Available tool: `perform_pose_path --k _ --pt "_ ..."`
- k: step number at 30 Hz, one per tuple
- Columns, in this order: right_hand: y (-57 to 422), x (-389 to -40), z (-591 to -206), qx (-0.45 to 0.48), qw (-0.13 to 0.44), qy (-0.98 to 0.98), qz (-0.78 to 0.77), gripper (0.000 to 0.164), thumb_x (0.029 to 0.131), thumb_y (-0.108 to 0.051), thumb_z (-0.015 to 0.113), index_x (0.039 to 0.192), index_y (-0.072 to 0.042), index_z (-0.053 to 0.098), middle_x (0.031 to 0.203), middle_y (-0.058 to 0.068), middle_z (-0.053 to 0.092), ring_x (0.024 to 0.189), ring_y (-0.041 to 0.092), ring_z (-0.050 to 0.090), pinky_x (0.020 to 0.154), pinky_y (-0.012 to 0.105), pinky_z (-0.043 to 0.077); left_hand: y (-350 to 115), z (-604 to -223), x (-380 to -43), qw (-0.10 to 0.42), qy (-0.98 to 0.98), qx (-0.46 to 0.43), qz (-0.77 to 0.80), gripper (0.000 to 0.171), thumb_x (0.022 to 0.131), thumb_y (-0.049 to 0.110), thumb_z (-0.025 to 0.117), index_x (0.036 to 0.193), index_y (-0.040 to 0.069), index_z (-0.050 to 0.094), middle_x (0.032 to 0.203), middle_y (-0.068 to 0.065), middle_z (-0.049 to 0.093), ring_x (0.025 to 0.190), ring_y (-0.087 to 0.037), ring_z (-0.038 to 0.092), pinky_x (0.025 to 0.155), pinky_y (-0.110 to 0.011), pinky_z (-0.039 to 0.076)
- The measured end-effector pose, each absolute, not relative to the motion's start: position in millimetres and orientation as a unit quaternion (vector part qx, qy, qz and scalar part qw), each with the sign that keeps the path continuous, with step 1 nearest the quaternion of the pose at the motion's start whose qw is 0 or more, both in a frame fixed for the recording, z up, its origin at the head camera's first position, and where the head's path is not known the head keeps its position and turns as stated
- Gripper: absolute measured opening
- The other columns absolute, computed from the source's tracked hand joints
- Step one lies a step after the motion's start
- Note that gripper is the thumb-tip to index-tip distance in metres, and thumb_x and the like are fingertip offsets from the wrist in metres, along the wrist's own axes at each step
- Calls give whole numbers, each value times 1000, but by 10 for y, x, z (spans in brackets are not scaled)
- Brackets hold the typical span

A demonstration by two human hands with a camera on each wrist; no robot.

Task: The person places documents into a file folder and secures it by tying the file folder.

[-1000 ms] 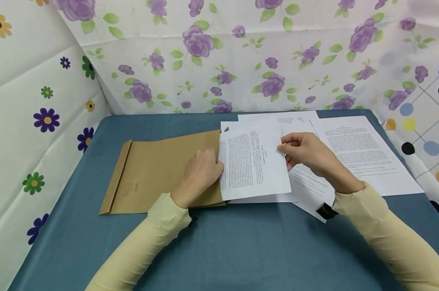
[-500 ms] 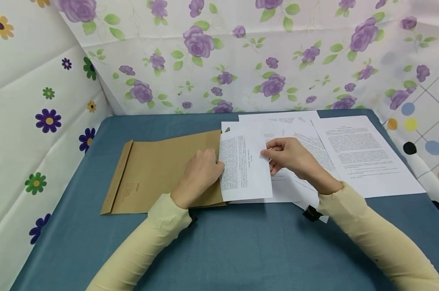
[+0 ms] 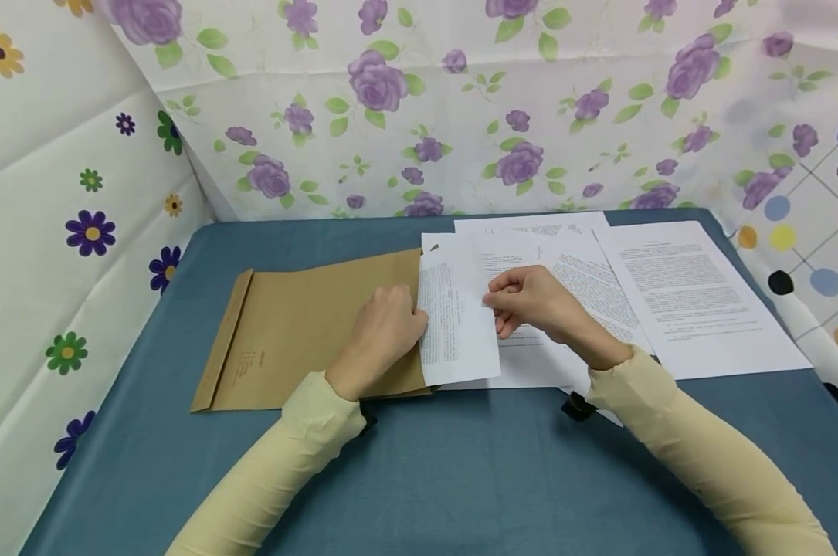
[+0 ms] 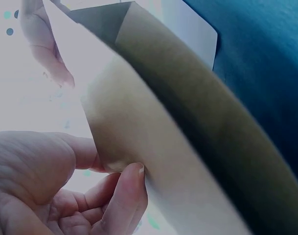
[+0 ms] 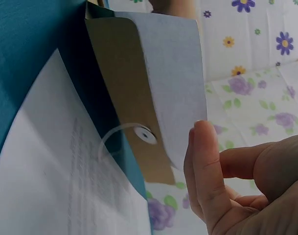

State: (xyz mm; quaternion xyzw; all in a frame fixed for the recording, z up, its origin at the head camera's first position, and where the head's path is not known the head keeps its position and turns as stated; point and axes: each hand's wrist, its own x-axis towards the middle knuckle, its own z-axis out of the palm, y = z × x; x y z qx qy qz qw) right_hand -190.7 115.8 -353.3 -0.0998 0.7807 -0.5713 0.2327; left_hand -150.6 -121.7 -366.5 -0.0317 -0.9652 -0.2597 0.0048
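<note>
A brown envelope (image 3: 314, 328) is pinched at its open mouth by the left hand (image 3: 387, 328); a printed white sheet (image 3: 463, 340), partly inside, is pinched at its outer edge by the right hand (image 3: 533, 303).

Behind a blue-grey, cloth-covered table (image 3: 453, 479) with rounded far corners hangs a creased white rose-printed sheet (image 3: 425, 108) in purple and green, with a white daisy-printed sheet (image 3: 36, 232) along the table's left side and a white sheet of linked coloured dots (image 3: 804, 255) along its right.
</note>
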Motion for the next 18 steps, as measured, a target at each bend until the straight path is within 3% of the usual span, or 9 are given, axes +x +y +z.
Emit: perform_pose_path --k 8,18 --pt "1017 -1918 -3645 -106 250 769 -579 23 98 -5 67 114 11 61 69 14 67 55 19 67 60 38 61 -1206 -3681 -1507 5 -965 -32 -260 28 87 2 57 64 8 44 60 -1 30 53 -15 24 49 -30 20" --pt "882 -1850 -3546 -121 254 775 -566 29 99 -9 66 121 9 58 77 12 69 55 20 66 56 38 59 -1177 -3710 -1474 -2 -966 -37 -256 24 92 5 61 69 6 55 59 -6 44 47 -18 38 45 -28 25"
